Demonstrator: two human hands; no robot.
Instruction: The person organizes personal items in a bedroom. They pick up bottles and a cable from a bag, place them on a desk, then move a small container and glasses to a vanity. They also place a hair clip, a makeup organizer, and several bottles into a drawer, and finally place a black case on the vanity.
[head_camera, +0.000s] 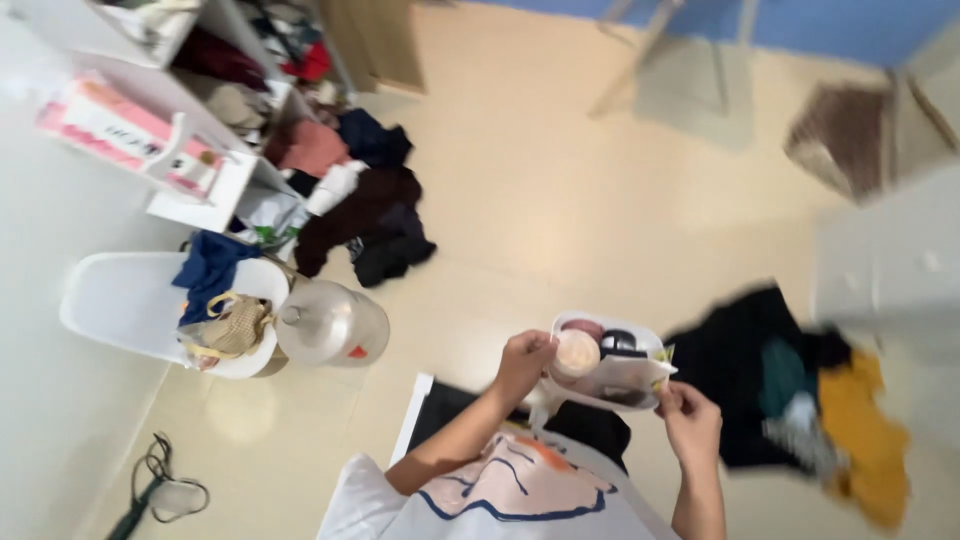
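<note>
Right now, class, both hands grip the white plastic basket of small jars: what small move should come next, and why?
Probably levelling it. The left hand and right hand hold opposite edges of the white plastic basket, which looks tipped above the cream floor, with a round pink-lidded jar near its rim.

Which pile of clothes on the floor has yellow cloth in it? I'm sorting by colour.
The pile on the right, beside the basket in both hands: black, teal and yellow. The pile by the shelves is dark and pink.
</note>
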